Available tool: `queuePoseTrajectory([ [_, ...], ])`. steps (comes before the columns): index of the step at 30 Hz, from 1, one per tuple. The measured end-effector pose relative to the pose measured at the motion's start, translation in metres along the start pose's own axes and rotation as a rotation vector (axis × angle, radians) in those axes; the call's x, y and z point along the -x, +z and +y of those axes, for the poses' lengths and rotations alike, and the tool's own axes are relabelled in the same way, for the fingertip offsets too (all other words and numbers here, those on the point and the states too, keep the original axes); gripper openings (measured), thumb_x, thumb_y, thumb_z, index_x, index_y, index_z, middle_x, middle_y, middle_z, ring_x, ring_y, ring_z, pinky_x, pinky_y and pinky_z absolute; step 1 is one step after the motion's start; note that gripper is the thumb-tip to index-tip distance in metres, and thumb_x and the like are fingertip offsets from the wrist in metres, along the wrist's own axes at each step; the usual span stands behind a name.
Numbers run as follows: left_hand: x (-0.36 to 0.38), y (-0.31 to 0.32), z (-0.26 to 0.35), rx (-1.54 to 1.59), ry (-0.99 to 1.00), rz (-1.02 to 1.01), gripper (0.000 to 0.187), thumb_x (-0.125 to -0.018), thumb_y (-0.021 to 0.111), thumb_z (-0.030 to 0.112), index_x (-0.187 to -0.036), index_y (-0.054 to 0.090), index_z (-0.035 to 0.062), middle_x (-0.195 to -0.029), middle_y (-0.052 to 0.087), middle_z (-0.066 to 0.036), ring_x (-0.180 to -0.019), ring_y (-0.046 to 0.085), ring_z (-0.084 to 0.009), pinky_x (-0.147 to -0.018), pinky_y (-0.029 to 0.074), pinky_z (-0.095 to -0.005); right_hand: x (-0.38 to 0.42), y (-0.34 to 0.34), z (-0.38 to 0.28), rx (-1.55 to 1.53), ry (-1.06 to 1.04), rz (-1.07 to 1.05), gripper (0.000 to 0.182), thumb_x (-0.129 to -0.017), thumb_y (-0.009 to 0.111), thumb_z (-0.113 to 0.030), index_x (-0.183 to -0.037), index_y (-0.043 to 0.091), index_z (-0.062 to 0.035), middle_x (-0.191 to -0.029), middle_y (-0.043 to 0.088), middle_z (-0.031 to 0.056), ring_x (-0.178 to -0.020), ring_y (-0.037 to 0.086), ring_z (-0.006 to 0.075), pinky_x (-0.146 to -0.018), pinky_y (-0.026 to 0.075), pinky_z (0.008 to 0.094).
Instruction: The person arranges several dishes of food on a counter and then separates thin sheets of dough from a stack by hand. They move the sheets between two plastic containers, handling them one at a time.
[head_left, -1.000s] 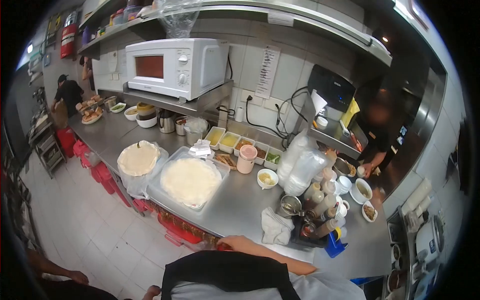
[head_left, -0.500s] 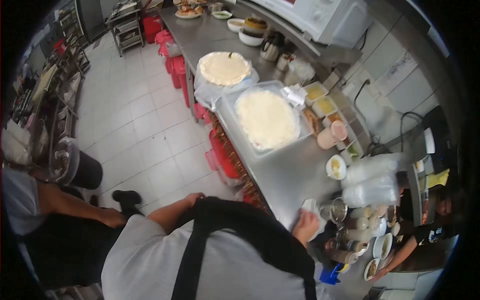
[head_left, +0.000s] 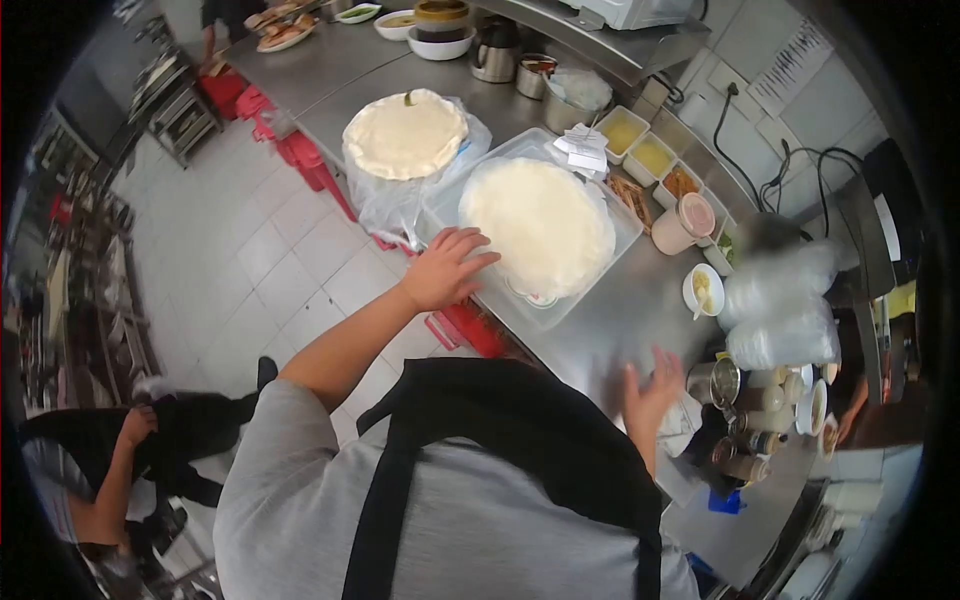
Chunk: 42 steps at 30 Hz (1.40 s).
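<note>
My left hand (head_left: 447,268) is stretched out over the near edge of a clear plastic tray (head_left: 520,300) that holds a stack of round pale flatbreads (head_left: 537,226); the fingers are spread and hold nothing. My right hand (head_left: 652,388) hovers open above the steel counter (head_left: 610,325), just left of a folded white cloth (head_left: 683,415) and a metal cup (head_left: 717,381). A second stack of flatbreads (head_left: 404,133) lies on a plastic bag further along the counter.
Small tubs of fillings (head_left: 652,156), a pink-lidded tub (head_left: 683,222), a bowl of sauce (head_left: 703,290), stacked plastic containers (head_left: 780,315) and squeeze bottles (head_left: 755,425) crowd the counter's right side. Another person (head_left: 120,470) bends at lower left. Red crates (head_left: 470,328) sit under the counter.
My left hand has come up from my side and reached to the flatbread tray. My right hand has lifted off the white cloth and opened. The view has swung along the counter.
</note>
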<state>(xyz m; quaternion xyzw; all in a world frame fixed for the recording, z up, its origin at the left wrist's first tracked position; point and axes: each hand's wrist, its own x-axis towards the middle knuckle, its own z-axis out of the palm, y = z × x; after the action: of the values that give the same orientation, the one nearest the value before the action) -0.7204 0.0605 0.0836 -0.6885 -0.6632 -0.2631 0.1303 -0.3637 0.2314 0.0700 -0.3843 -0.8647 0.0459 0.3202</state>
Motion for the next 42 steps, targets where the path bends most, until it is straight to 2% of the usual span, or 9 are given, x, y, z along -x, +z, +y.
queuePoseTrajectory([
  [1, -0.007, 0.009, -0.018, 0.043, 0.061, -0.029, 0.038, -0.067, 0.069, 0.015, -0.102, 0.055, 0.0111, -0.103, 0.050, -0.010, -0.102, 0.048, -0.0284, -0.088, 0.039, -0.0388, -0.012, 0.024, -0.019, -0.157, 0.044, -0.057, 0.055, -0.075, 0.069, -0.028, -0.120, 0.051, -0.0033, -0.117, 0.045, 0.0206, -0.106, 0.048, 0.0308, -0.090, 0.037, 0.0406],
  [3, -0.013, 0.024, -0.040, 0.126, 0.199, -0.098, 0.031, -0.067, 0.068, 0.017, -0.094, 0.055, 0.0105, -0.095, 0.051, -0.008, -0.097, 0.049, -0.0261, -0.085, 0.040, -0.0378, -0.039, 0.070, -0.061, -0.671, 0.487, -0.154, 0.053, -0.076, 0.067, -0.018, -0.123, 0.047, -0.0025, -0.115, 0.047, 0.0181, -0.094, 0.053, 0.0238, -0.081, 0.043, 0.0339],
  [7, -0.009, 0.048, -0.045, 0.253, 0.424, -0.136, 0.017, -0.071, 0.064, 0.019, -0.078, 0.052, 0.0093, -0.081, 0.049, -0.006, -0.087, 0.049, -0.0234, -0.078, 0.041, -0.0372, -0.054, 0.152, -0.066, -0.704, 0.483, -0.016, 0.054, -0.075, 0.063, -0.006, -0.126, 0.044, -0.0034, -0.111, 0.050, 0.0132, -0.082, 0.053, 0.0161, -0.073, 0.045, 0.0290],
  [11, -0.009, 0.042, -0.009, 0.571, 0.520, -0.151, 0.018, -0.076, 0.060, 0.019, -0.091, 0.057, 0.0086, -0.099, 0.052, -0.012, -0.099, 0.049, -0.0285, -0.088, 0.039, -0.0400, -0.010, 0.130, -0.042, -0.545, 0.569, 0.141, 0.057, -0.073, 0.062, 0.000, -0.127, 0.045, -0.0058, -0.107, 0.051, 0.0093, -0.078, 0.051, 0.0133, -0.068, 0.044, 0.0252],
  [14, -0.031, 0.021, -0.023, 0.524, 0.486, 0.072, 0.030, -0.073, 0.060, 0.015, -0.102, 0.056, 0.0077, -0.109, 0.051, -0.014, -0.104, 0.048, -0.0315, -0.090, 0.038, -0.0421, 0.021, 0.094, -0.023, -0.469, 0.672, 0.193, 0.055, -0.071, 0.062, -0.001, -0.125, 0.049, -0.0062, -0.100, 0.052, 0.0070, -0.071, 0.050, 0.0123, -0.064, 0.044, 0.0243],
  [20, -0.022, -0.020, -0.155, 0.172, -0.280, -0.106, 0.066, -0.067, 0.069, 0.024, -0.126, 0.042, 0.0116, -0.119, 0.046, -0.015, -0.112, 0.042, -0.0346, -0.094, 0.036, -0.0443, 0.044, 0.059, 0.034, -0.485, 0.665, 0.270, 0.044, -0.078, 0.054, 0.000, -0.122, 0.048, -0.0012, -0.093, 0.057, 0.0078, -0.073, 0.055, 0.0120, -0.066, 0.045, 0.0240],
  [25, -0.019, 0.014, -0.186, -0.168, -0.373, -0.177, 0.041, -0.068, 0.064, 0.017, -0.107, 0.053, 0.0079, -0.105, 0.052, -0.013, -0.100, 0.049, -0.0316, -0.082, 0.043, -0.0434, 0.042, 0.043, 0.037, -0.379, 0.732, 0.234, 0.042, -0.080, 0.054, -0.001, -0.121, 0.047, 0.0001, -0.093, 0.060, 0.0105, -0.076, 0.058, 0.0149, -0.069, 0.046, 0.0258],
  [31, -0.040, 0.056, -0.188, -0.066, -0.204, -0.035, 0.020, -0.064, 0.054, 0.003, -0.083, 0.052, 0.0048, -0.079, 0.057, -0.014, -0.082, 0.057, -0.0317, -0.070, 0.048, -0.0399, 0.035, 0.044, 0.025, -0.216, 0.699, 0.150, 0.046, -0.079, 0.055, 0.000, -0.124, 0.045, 0.0029, -0.100, 0.061, 0.0144, -0.079, 0.059, 0.0187, -0.072, 0.047, 0.0280],
  [42, -0.014, 0.065, -0.080, 0.174, -0.262, -0.132, 0.010, -0.071, 0.052, 0.007, -0.080, 0.053, 0.0051, -0.077, 0.058, -0.015, -0.077, 0.057, -0.0351, -0.068, 0.047, -0.0444, 0.002, 0.054, 0.019, -0.266, 0.629, 0.077, 0.047, -0.076, 0.056, -0.001, -0.122, 0.049, 0.0001, -0.101, 0.057, 0.0147, -0.073, 0.055, 0.0183, -0.066, 0.047, 0.0296],
])
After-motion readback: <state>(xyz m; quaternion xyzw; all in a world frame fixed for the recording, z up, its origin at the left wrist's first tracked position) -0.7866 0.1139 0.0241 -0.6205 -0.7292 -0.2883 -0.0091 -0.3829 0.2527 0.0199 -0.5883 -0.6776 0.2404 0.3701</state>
